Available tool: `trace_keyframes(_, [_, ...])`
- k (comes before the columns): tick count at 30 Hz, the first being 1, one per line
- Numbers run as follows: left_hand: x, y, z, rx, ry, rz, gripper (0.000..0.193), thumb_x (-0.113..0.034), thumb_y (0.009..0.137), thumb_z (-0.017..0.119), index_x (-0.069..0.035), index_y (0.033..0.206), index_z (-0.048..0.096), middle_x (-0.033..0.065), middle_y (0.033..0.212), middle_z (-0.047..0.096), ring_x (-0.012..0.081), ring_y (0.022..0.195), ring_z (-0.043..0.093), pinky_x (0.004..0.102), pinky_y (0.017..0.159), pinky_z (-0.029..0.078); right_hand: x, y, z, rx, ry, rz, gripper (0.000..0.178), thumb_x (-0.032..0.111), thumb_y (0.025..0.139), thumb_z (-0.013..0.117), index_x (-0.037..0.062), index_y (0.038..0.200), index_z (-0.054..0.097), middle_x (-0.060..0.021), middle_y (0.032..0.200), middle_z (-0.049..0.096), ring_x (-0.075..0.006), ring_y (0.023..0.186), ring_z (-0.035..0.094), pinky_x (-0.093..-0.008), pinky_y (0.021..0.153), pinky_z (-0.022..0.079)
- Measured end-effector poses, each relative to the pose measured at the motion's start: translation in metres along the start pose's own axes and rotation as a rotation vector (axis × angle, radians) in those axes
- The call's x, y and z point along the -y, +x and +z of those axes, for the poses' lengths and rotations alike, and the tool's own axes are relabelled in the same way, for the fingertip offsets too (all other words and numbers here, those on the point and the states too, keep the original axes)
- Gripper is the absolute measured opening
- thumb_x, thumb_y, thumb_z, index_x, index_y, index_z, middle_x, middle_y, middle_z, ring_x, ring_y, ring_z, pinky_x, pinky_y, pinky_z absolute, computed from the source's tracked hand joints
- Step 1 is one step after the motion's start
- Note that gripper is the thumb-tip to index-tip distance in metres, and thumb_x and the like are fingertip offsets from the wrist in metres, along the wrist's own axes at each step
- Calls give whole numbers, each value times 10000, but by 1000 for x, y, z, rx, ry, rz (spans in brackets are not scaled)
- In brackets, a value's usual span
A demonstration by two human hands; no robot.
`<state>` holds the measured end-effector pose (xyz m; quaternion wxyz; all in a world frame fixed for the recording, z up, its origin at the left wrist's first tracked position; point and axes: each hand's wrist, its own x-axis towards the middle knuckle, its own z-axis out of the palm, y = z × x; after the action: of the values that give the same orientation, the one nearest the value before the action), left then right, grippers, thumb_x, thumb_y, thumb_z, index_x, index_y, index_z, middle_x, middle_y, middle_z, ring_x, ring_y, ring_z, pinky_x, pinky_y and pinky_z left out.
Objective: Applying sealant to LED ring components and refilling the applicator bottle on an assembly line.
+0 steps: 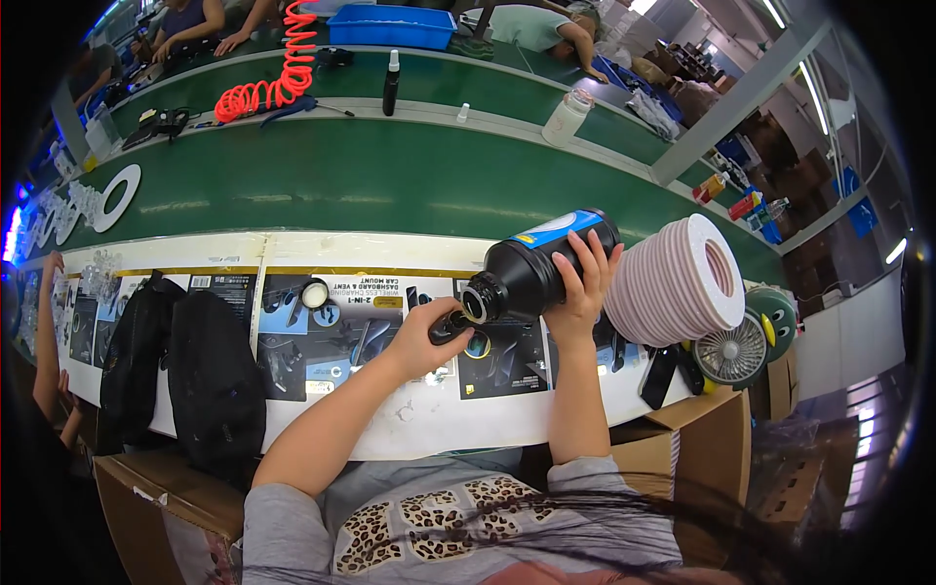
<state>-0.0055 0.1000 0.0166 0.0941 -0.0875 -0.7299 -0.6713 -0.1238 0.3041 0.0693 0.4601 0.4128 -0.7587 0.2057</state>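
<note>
Factory assembly line: long green conveyor belt, seated workers, cardboard cartons

Both forearms reach up from below, the left hand curled closed and the right hand in a clasping grip.

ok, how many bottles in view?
4. A black bottle tipped in the right hand; a black spray bottle, a small white one and a white jar-like one on the far belt. More may be hidden.
</note>
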Motion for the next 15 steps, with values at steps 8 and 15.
trace_keyframes(8, [2,1,0,-1,-6,14,237,-122,782,702,11,950,602,117,808,603,188,728,561,293,706,456,-1,0,1,13,4,-1,534,158,696,767,198,1182,547,-83,1328,537,-345,1321,414,-603,1143,138])
trace_keyframes(15, [1,1,0,-13,3,31,236,-120,779,703,9,949,603,118,809,603,188,726,561,292,705,456,0,0,1,21,20,12,543,143,690,769,202,1184,551,-80,1332,536,-344,1324,410,-604,1144,129])
